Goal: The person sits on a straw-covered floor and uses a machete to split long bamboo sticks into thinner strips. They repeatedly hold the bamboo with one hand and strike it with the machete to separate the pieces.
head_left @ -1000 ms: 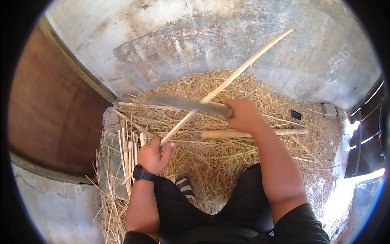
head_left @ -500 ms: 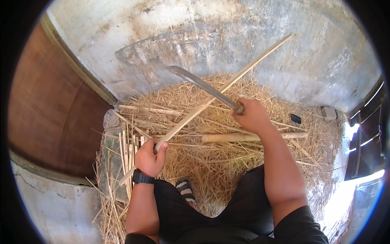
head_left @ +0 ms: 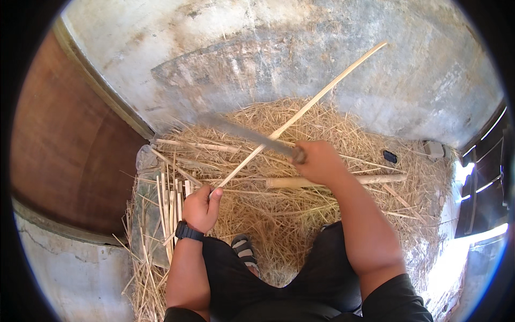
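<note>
My left hand [head_left: 201, 208] is closed around the lower part of a long, pale bamboo strip [head_left: 309, 104], thumb on top. The strip slants up and to the right, its far end in front of the wall. In my right hand [head_left: 321, 161] is the handle of a machete [head_left: 249, 134], gripped in a fist. Motion smears its blade, which points up and left and crosses the strip about mid-length; at the crossing it looks to be against the strip.
Straw [head_left: 268, 214] covers the floor around my feet. A thick bamboo pole [head_left: 300, 182] lies across it. Several split strips [head_left: 170, 201] are bunched at the left. A small black object [head_left: 390, 156] lies at the right, near a grey block [head_left: 434, 149]. A stained wall [head_left: 257, 59] stands ahead.
My right hand has drawn the machete down and left, nearer to me along the strip. The strip has rolled so it looks narrower; my left hand has stayed nearly in place.
</note>
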A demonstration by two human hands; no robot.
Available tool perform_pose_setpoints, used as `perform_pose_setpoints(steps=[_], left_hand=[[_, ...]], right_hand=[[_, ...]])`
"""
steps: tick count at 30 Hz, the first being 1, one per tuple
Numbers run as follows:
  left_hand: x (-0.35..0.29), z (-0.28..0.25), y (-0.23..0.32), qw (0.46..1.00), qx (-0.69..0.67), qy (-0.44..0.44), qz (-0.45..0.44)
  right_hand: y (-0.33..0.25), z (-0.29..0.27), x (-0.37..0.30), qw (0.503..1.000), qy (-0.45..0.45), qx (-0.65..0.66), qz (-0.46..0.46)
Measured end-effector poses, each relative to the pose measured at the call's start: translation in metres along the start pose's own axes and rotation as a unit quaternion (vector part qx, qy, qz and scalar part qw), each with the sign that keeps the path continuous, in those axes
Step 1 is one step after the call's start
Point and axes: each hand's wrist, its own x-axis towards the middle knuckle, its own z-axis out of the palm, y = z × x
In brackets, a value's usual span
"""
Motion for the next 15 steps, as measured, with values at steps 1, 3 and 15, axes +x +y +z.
perform_pose_setpoints(steps=[1, 3, 15], left_hand=[[0.0, 0.001, -0.001, 1.0, 0.002, -0.002, 0.01], [-0.002, 0.0, 0.001, 1.0, 0.015, -0.005, 0.021], [0.001, 0.0, 0.006, 0.998, -0.022, -0.05, -0.03]], right_hand=[[-0.009, 0.003, -0.003, 0.997, 0.006, -0.062, -0.052], [-0.01, 0.007, -0.003, 0.992, 0.003, -0.098, -0.082], [0.0, 0.0, -0.001, 0.996, 0.017, -0.063, -0.063]])
